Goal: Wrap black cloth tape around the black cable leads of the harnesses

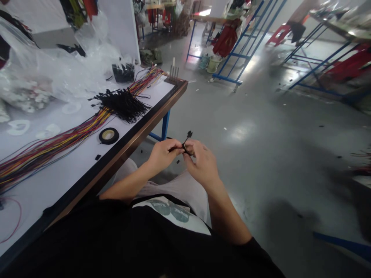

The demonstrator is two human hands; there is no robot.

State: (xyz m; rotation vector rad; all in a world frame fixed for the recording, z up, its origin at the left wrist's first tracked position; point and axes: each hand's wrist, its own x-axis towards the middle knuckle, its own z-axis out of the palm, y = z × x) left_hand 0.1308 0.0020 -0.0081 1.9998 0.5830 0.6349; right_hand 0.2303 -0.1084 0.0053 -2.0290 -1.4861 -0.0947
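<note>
My left hand (164,154) and my right hand (202,161) meet above my lap, just off the table's edge. Between their pinched fingertips is a thin black cable (186,141), its small black connector (189,134) sticking up past the fingers. A dark curved piece shows at the right fingertips; whether it is a loop of the cable or something else, I cannot tell. On the table to the left lie a roll of black tape (109,136), a heap of black cables with connectors (124,104) and a long bundle of coloured wires (72,135).
The white tabletop (87,154) has a dark, brown-faced edge (130,148). Clear plastic bags (69,65) fill its far left. A block with metal pins (174,73) sits at the far corner. A blue rack (243,54) and other tables stand across the grey floor (261,154).
</note>
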